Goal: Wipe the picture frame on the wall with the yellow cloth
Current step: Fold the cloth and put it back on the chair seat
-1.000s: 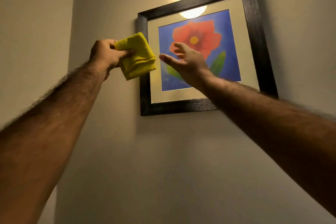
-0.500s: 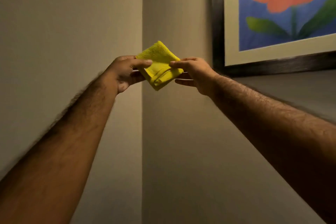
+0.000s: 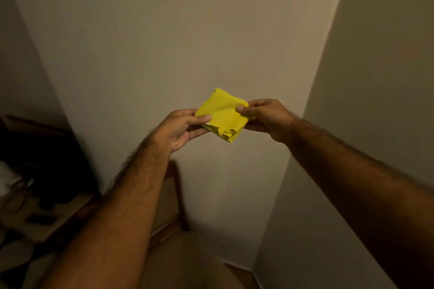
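Head view: both hands pinch the folded yellow cloth (image 3: pixel 222 115) in the air, left hand (image 3: pixel 180 128) and right hand (image 3: pixel 266 116) on side corners. One corner points up, one down. Bare wall (image 3: pixel 164 42) behind.

Bare wall (image 3: pixel 164 42) lies open above and on both sides of the two raised hands, while below to the left a wooden chair (image 3: pixel 176 195) and a dim cluttered table (image 3: pixel 58 223) crowd the lower space.
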`<state>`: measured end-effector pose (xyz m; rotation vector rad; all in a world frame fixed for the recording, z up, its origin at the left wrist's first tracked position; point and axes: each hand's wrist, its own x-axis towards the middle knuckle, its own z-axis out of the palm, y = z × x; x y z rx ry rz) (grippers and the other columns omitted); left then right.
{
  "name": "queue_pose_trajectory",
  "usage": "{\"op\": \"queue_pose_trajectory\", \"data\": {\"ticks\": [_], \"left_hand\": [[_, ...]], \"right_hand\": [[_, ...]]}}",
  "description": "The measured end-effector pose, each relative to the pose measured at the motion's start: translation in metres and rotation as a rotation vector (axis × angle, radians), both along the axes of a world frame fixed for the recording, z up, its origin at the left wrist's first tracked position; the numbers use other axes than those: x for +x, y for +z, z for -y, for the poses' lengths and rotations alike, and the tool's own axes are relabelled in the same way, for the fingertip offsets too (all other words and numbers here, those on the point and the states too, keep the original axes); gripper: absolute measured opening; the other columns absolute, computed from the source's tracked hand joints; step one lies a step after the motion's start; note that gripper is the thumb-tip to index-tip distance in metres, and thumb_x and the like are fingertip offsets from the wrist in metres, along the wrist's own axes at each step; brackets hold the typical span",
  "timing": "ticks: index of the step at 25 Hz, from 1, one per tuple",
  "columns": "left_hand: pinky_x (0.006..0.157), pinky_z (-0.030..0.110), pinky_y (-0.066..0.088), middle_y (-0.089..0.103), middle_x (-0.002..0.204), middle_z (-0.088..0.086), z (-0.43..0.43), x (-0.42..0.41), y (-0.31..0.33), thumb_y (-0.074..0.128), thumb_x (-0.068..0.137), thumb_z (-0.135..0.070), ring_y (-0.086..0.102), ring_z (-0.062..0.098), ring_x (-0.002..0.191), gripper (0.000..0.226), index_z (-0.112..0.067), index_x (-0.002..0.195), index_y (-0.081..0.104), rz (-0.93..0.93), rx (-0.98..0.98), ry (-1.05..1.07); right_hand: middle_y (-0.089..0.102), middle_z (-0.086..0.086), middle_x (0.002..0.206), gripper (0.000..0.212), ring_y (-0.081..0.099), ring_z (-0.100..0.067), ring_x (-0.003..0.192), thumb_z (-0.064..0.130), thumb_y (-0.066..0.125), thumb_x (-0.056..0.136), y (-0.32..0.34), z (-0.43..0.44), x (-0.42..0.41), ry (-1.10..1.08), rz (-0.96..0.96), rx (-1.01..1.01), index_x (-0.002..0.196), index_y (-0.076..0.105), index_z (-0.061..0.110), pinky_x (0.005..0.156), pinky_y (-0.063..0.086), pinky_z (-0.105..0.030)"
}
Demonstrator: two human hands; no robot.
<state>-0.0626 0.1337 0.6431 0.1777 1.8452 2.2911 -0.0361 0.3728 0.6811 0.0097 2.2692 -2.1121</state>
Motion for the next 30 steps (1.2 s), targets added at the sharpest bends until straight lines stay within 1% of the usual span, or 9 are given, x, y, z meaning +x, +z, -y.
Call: {"op": "queue_pose_trajectory", "data": {"ticks": [8,14,16,18,21,24,27,29,30], "left_hand": [[0.071,0.026,0.064,0.077,0.093,0.009,0.104,-0.016,-0.261,0.071,0.084,0.006,0.077,0.014,0.079,0.018,-0.001,0.1,0.069,0.419,-0.139,0.163],[0.067,0.025,0.064,0.07,0.112,0.025,0.132,-0.001,-0.459,0.073,0.084,0.004,0.07,0.027,0.093,0.029,0.008,0.11,0.062,0.695,-0.34,0.224],[0.072,0.035,0.064,0.069,0.115,0.032,0.132,0.007,-0.525,0.077,0.082,0.002,0.069,0.033,0.095,0.037,0.013,0.114,0.062,0.72,-0.491,0.259],[0.08,0.048,0.063,0.073,0.106,0.032,0.13,0.013,-0.577,0.081,0.079,-0.006,0.072,0.035,0.09,0.033,0.01,0.105,0.069,0.707,-0.673,0.248],[0.079,0.055,0.059,0.074,0.089,0.029,0.124,0.022,-0.638,0.083,0.077,-0.021,0.074,0.04,0.085,0.033,0.008,0.084,0.071,0.644,-0.932,0.145],[0.073,0.043,0.056,0.075,0.088,0.023,0.112,0.027,-0.681,0.085,0.075,-0.024,0.072,0.037,0.083,0.033,0.004,0.087,0.073,0.62,-1.011,0.144],[0.061,0.027,0.04,0.075,0.09,0.02,0.106,0.031,-0.708,0.084,0.076,-0.026,0.066,0.027,0.077,0.034,0.003,0.09,0.073,0.609,-1.052,0.164],[0.059,0.028,0.042,0.074,0.093,0.021,0.106,0.027,-0.719,0.085,0.075,-0.025,0.062,0.025,0.076,0.037,0.005,0.091,0.071,0.624,-1.072,0.164],[0.065,0.032,0.049,0.073,0.099,0.022,0.105,0.024,-0.721,0.085,0.076,-0.026,0.065,0.028,0.082,0.04,0.005,0.095,0.07,0.632,-1.098,0.142]], "right_hand": [[0.074,-0.013,0.089,0.026,0.073,-0.019,0.074,0.014,0.088,0.075,-0.274,0.106,-0.074,0.112,0.452,0.067,0.093,0.071,0.004,0.063,0.063,-0.027],[0.064,-0.012,0.073,0.021,0.061,-0.021,0.061,0.008,0.087,0.075,-0.496,0.148,-0.06,0.07,0.778,0.14,0.078,0.066,0.007,0.049,0.056,-0.023],[0.064,-0.011,0.074,0.021,0.061,-0.019,0.063,0.002,0.083,0.078,-0.565,0.159,-0.048,0.049,0.882,0.139,0.074,0.064,0.009,0.043,0.053,-0.019],[0.068,-0.016,0.083,0.014,0.067,-0.026,0.07,0.003,0.083,0.078,-0.623,0.167,-0.038,0.029,0.929,0.187,0.079,0.069,0.003,0.056,0.062,-0.028],[0.076,-0.02,0.098,0.029,0.075,-0.034,0.091,0.013,0.084,0.078,-0.684,0.168,-0.024,0.047,0.942,0.323,0.1,0.076,-0.001,0.088,0.062,-0.047],[0.075,-0.022,0.112,0.037,0.074,-0.035,0.1,0.017,0.084,0.079,-0.726,0.164,-0.016,0.011,0.953,0.36,0.111,0.073,0.001,0.092,0.06,-0.047],[0.071,-0.016,0.122,0.041,0.069,-0.031,0.111,0.025,0.08,0.084,-0.759,0.165,-0.009,0.042,0.91,0.463,0.118,0.072,0.004,0.098,0.055,-0.039],[0.069,-0.014,0.123,0.039,0.064,-0.029,0.116,0.029,0.077,0.085,-0.77,0.167,-0.009,0.043,0.832,0.556,0.116,0.072,0.005,0.091,0.05,-0.032],[0.066,-0.014,0.126,0.042,0.062,-0.03,0.118,0.031,0.075,0.086,-0.77,0.168,-0.009,0.058,0.809,0.606,0.119,0.07,0.006,0.09,0.049,-0.033]]}}
